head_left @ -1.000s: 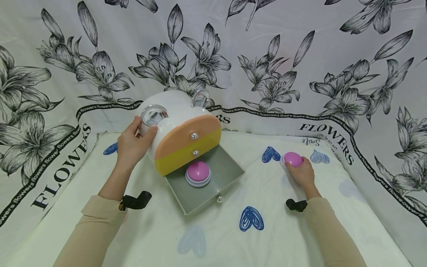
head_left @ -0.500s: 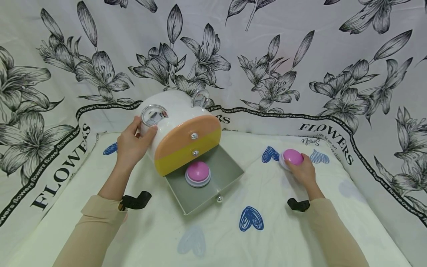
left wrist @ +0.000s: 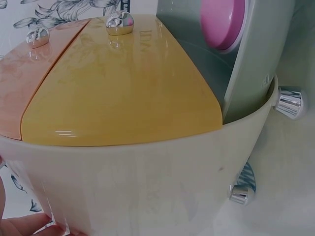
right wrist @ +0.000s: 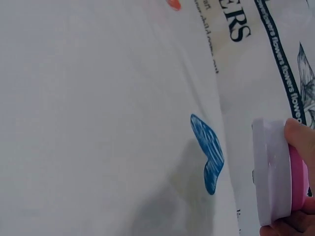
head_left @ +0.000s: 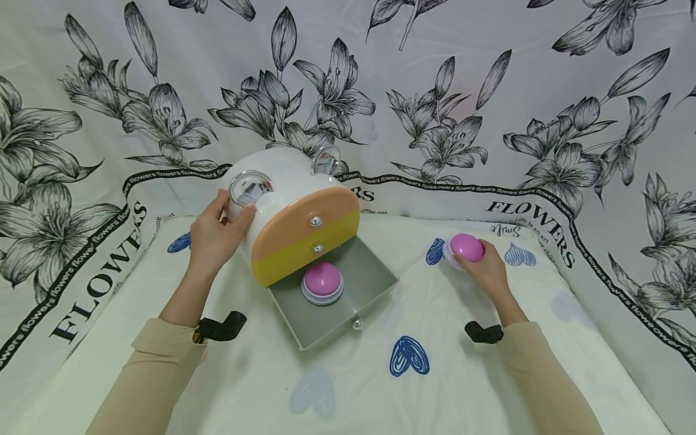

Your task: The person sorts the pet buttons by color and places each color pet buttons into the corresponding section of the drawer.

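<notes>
A white, rounded drawer box (head_left: pixel 283 163) with orange and yellow drawer fronts stands left of centre in the head view. My left hand (head_left: pixel 217 232) holds its left side, thumb and fingers around the round chrome ear (head_left: pixel 250 187). The grey bottom drawer (head_left: pixel 361 284) is pulled out, and a round button (head_left: pixel 322 280) with a pink dome and white base lies in it. Over on the right, my right hand (head_left: pixel 489 272) grips a matching pink-and-white button (head_left: pixel 466 248). In the right wrist view this button (right wrist: pixel 272 172) is tilted on its side, raised off the sheet.
A pale sheet (head_left: pixel 359 386) with blue hearts covers the surface. Behind it hangs a white cloth (head_left: pixel 408 60) printed with black flowers. Chrome feet (left wrist: pixel 290 102) stick out from the box's underside.
My right hand has lifted the pink-and-white button and shifted it left and slightly away. The left hand, the box and the button in the drawer stay in place.
</notes>
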`<action>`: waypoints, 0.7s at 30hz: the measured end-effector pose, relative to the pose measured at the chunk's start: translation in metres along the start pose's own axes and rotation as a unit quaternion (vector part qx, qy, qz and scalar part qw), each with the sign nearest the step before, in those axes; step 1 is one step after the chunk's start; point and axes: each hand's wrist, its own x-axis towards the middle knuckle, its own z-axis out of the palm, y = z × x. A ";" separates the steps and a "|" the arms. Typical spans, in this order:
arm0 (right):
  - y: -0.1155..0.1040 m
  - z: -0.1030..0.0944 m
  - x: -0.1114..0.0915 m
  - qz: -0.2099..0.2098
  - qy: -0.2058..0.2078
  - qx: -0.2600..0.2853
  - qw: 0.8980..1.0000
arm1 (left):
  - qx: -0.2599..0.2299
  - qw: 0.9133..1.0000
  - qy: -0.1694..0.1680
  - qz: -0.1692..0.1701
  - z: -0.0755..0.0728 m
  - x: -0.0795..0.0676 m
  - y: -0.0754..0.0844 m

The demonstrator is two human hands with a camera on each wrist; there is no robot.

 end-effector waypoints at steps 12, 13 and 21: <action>-0.027 0.004 -0.008 -0.054 -0.009 0.002 0.998 | 0.000 1.000 0.000 -0.002 0.000 0.000 0.000; -0.030 0.004 -0.009 -0.060 -0.009 0.000 0.998 | 0.000 1.000 0.000 -0.002 0.000 0.000 0.000; -0.053 0.006 -0.017 -0.106 -0.021 0.007 0.994 | 0.001 1.000 0.000 0.000 0.000 0.001 -0.001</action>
